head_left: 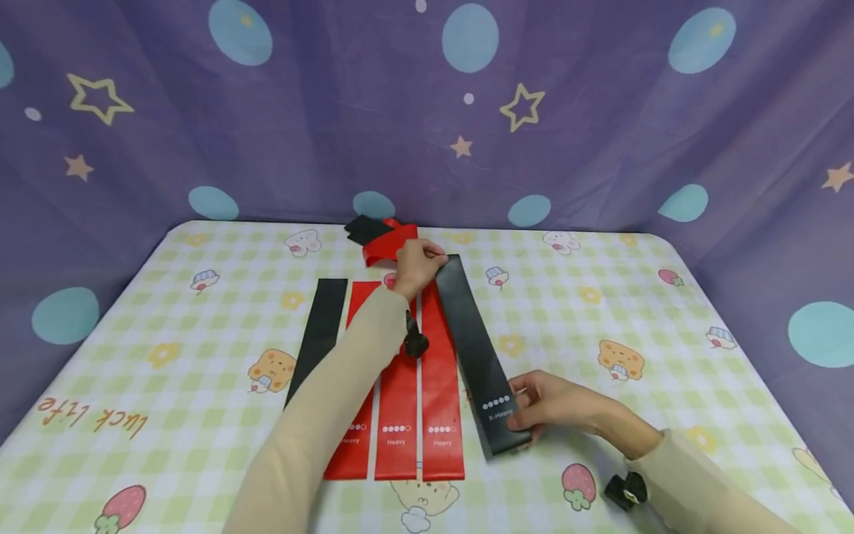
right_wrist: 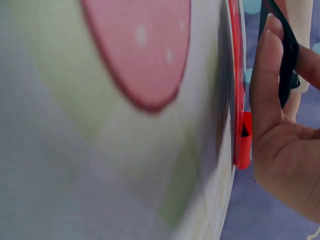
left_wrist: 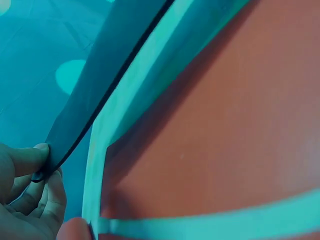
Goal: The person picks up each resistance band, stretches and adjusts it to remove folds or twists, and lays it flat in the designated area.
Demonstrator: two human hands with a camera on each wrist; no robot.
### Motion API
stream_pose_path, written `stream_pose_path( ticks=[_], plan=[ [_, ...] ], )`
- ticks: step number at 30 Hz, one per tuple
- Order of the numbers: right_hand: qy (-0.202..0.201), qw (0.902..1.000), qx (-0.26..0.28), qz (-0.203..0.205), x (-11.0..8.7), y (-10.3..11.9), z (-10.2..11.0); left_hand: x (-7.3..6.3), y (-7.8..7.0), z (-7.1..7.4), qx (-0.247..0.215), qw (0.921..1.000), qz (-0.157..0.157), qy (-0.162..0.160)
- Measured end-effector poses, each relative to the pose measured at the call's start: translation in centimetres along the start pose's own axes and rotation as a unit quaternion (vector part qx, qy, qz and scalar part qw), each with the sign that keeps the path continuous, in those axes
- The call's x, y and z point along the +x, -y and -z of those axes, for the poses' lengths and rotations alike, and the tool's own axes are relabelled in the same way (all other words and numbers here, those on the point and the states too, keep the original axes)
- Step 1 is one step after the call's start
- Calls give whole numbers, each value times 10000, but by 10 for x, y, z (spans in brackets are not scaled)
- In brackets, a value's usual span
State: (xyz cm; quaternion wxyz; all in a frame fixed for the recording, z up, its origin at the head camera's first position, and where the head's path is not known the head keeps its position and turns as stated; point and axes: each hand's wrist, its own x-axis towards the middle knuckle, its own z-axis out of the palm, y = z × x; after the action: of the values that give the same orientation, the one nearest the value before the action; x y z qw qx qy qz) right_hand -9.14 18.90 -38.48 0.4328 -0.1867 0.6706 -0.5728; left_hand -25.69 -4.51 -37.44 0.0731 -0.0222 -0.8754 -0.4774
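A flat black resistance band (head_left: 472, 334), printed "X-Heavy", slants above the table between my two hands. My left hand (head_left: 416, 265) pinches its far end, and the left wrist view shows thumb and fingers of that hand (left_wrist: 30, 197) closed on the band (left_wrist: 82, 107). At the near end my right hand (head_left: 557, 404) grips the band by its right edge, thumb on top; in the right wrist view the hand (right_wrist: 280, 135) holds the black band (right_wrist: 288, 60) between thumb and fingers. Just left lie red bands marked "Heavy", including one at the right (head_left: 442, 400) and one in the middle (head_left: 396, 404).
Another black band (head_left: 323, 319) lies at the left of the row, partly under my left forearm. Behind the row is a loose heap of red band (head_left: 392, 241) and black band (head_left: 367, 228). A checked cloth (head_left: 200, 326) covers the table, with a purple curtain (head_left: 373, 126) behind.
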Motion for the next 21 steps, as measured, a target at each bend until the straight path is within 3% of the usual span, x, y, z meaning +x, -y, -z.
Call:
stream_pose_path(
  ticks=[14, 21],
  plan=[
    [-311, 9989, 231, -248, -5, -2, -23, -3, -2, -31, 63, 9980, -493, 388],
    [-120, 9987, 423, -242, -6, -4, -30, -5, -8, -38, 219, 9968, -347, 685]
  ],
)
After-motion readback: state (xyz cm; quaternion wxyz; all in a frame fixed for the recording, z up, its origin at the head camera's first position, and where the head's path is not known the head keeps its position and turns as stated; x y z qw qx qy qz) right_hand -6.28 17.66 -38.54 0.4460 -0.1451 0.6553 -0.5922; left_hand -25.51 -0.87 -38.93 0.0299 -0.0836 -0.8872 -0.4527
